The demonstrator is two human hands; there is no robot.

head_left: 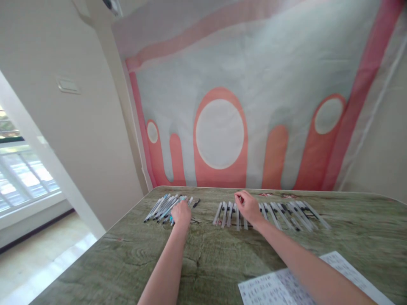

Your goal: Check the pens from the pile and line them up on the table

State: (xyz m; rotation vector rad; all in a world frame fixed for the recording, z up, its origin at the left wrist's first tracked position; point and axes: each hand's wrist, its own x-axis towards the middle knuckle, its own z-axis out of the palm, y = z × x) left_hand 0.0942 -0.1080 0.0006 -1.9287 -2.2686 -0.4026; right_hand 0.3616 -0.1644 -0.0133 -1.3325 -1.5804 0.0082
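Sorting of pens at a table, as I follow it remotely through the head camera. The left hand lies at the right side of a loose heap of pens, its back toward me; its fingers are hidden, so I cannot tell whether it grips one. The right hand, well apart from it, is over the row of pens, with fingertips drawn close together near the row's far edge; whether anything thin is pinched there I cannot make out. The row's pens lie side by side, roughly parallel, some slanting; a dark piece rests just beside the heap. Printed sheets lie nearer the viewer, partly under the right forearm. I judge the step in hand to be picking from the heap while the row is arranged. The next move, in my reading, calls for freeing a single pen with the left hand and keeping the right clear of its neighbours, which could easily roll
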